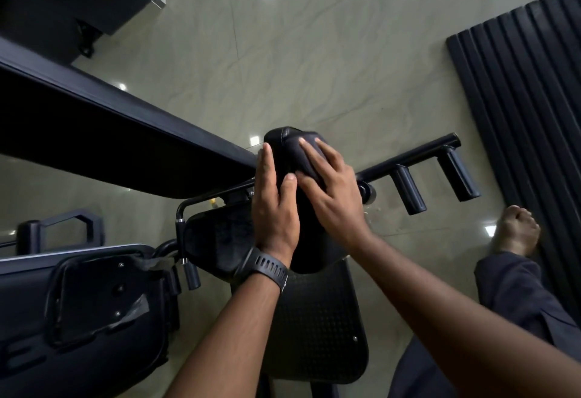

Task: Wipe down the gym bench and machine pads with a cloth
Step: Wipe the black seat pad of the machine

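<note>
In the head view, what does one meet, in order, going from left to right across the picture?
From the left: black metal plate with screws → left hand → right hand → two short black metal pegs → bare foot.

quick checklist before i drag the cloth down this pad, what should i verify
1. cloth under right hand: ok, fingers spread flat on it.
2. left hand bracing the pad: ok, it rests along the pad's side.
3. lower pad free to wipe: ok, bare below the hands.
4. cloth damp or clean: cannot tell, too dark.
5. bare foot away from the machine: ok, beside the ribbed mat.
</note>
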### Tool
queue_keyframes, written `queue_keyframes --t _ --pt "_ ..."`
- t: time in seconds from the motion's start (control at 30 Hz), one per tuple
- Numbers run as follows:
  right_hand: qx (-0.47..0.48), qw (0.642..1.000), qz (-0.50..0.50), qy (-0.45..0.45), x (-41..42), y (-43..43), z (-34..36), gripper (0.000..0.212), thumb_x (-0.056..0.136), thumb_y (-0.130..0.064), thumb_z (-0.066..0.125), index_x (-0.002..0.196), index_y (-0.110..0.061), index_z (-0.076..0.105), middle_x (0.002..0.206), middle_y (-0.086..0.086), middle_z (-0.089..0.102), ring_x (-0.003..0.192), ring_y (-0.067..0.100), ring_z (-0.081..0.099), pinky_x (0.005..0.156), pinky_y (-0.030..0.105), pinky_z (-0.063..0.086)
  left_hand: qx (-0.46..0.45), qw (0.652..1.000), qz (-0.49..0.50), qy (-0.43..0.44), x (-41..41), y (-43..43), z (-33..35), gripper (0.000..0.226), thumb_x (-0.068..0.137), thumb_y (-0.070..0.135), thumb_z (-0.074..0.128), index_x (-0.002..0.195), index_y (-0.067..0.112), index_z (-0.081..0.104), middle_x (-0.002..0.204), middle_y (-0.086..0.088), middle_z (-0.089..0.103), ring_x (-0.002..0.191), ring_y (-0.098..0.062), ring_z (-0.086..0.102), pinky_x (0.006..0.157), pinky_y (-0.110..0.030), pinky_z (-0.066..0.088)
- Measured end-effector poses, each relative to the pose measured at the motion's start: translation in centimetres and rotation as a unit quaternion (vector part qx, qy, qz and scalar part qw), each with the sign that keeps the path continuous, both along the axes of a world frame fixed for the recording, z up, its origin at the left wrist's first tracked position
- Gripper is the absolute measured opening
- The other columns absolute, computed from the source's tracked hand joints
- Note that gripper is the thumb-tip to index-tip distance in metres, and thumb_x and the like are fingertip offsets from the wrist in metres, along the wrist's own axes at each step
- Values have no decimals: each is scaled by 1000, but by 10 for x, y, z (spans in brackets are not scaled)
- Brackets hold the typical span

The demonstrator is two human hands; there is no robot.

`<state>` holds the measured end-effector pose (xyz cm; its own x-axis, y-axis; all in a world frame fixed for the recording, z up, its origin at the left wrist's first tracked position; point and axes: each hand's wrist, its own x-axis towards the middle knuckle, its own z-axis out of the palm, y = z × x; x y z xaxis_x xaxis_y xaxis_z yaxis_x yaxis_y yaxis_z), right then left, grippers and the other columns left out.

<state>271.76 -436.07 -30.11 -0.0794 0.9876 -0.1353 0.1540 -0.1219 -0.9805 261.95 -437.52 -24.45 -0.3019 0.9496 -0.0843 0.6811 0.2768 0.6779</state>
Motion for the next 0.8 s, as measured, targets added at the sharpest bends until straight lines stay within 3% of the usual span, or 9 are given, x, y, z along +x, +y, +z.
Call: queue_keyframes --t 0.13,0.23,0.37,0.47,0.67,0.8 --pt "-56 998 19 -21 -3 48 -27 55 93 -58 47 147 -51 42 158 -15 36 138 26 45 114 43 36 4 1000 1 19 0 5 -1 65 100 26 40 161 17 21 170 -2 9 152 2 6 117 -6 5" --pt "-126 992 0 -26 1 33 -39 51 96 -52 51 147 -51 44 158 -13 38 137 28 46 114 41 36 5 999 4 36 1 6 -1 65 99 26 40 160 16 22 169 -4 13 152 0 8 117 -7 6" --pt "-27 999 -30 1 -2 9 -12 54 91 -55 48 146 -50 46 157 -12 40 135 22 45 111 38 35 4 999 -11 34 -2 7 1 65 98 26 42 160 14 25 168 -2 22 154 -5 17 123 -17 12" --pt "11 1000 0 -7 -8 44 -11 55 93 -58 47 147 -50 44 158 -15 38 134 24 47 112 40 37 5 999 -21 40 -3 6 2 64 98 24 43 159 14 26 166 -2 25 153 -6 21 124 -20 16" --pt "-156 988 6 -15 5 55 -62 52 96 -55 53 147 -52 42 158 -16 36 138 28 44 115 40 34 9 997 -39 59 -6 8 1 67 98 33 41 160 14 25 162 9 23 152 -2 21 123 -19 16" --pt "-37 998 -49 17 -3 21 -23 56 88 -53 52 144 -48 50 155 -12 43 134 23 48 111 38 37 8 997 -50 64 -8 8 1 69 96 37 39 160 15 25 164 6 25 152 -1 22 123 -21 19"
